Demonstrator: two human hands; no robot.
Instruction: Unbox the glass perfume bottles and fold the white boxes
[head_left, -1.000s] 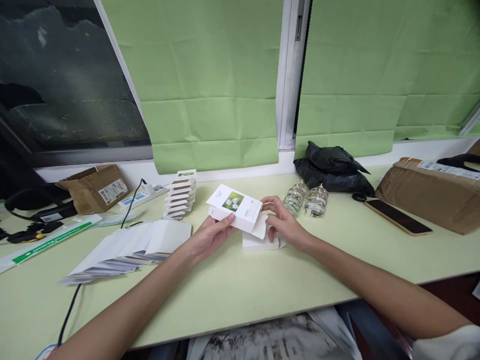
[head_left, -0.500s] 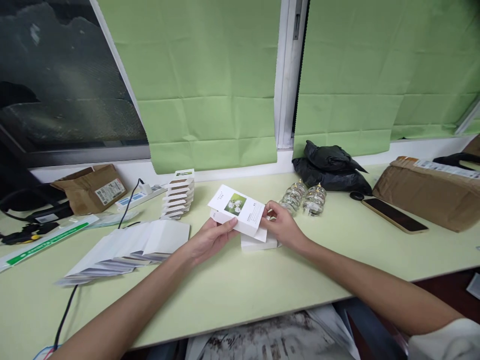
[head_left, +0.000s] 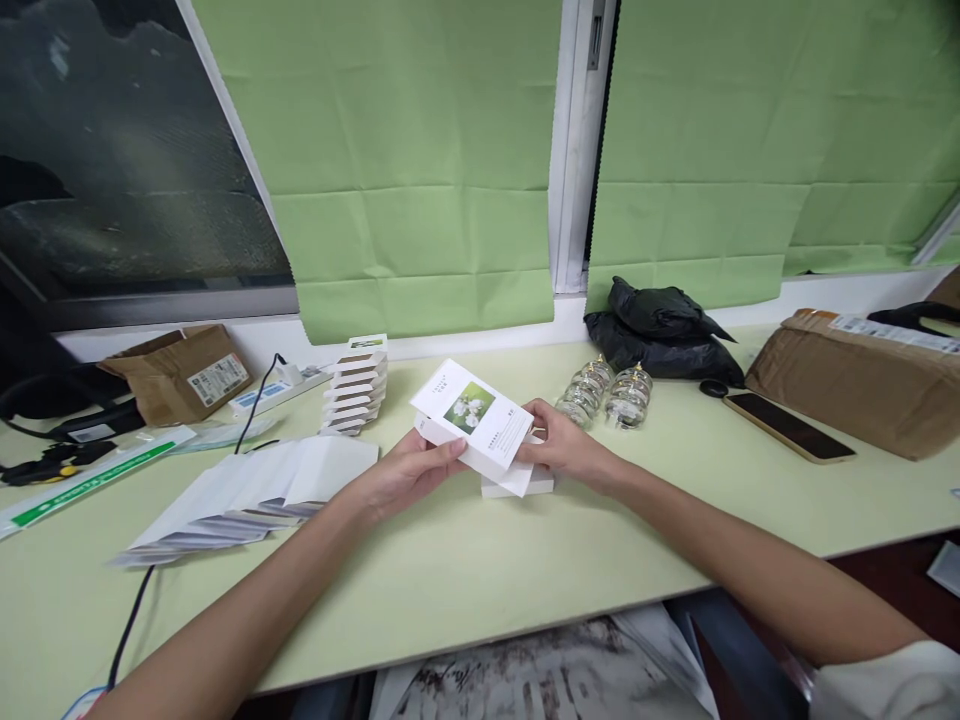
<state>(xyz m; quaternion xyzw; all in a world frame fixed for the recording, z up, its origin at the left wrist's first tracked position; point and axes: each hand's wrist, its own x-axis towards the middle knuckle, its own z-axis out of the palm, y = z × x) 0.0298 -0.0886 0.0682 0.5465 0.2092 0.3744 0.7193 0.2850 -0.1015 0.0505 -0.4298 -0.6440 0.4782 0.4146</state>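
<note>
A white carton with a flower picture (head_left: pixel 471 408) is held up in front of me, tilted, with a flap sticking out at its lower right end. My left hand (head_left: pixel 420 468) grips its left side, thumb on the front edge and fingers underneath. At the right end, the fingers of my right hand (head_left: pixel 559 440) are closed on the carton's edge by the flap; their tips are partly hidden. Beneath it, another white box (head_left: pixel 517 486) lies on the table, mostly covered from view. Several clear ornaments with gold tips (head_left: pixel 628 396) stand just beyond my right hand.
Flat white cartons (head_left: pixel 262 490) lie fanned at left, behind them a stack of white boxes (head_left: pixel 356 390). Black bags (head_left: pixel 660 330), a phone (head_left: pixel 787 428) and a brown parcel (head_left: pixel 847 380) are on the right. A cable (head_left: pixel 135 620) crosses the table (head_left: pixel 450 590) at left.
The carton has tilted slightly, and its right-end flap now points further down. Both hands keep hold of it in nearly the same place.
</note>
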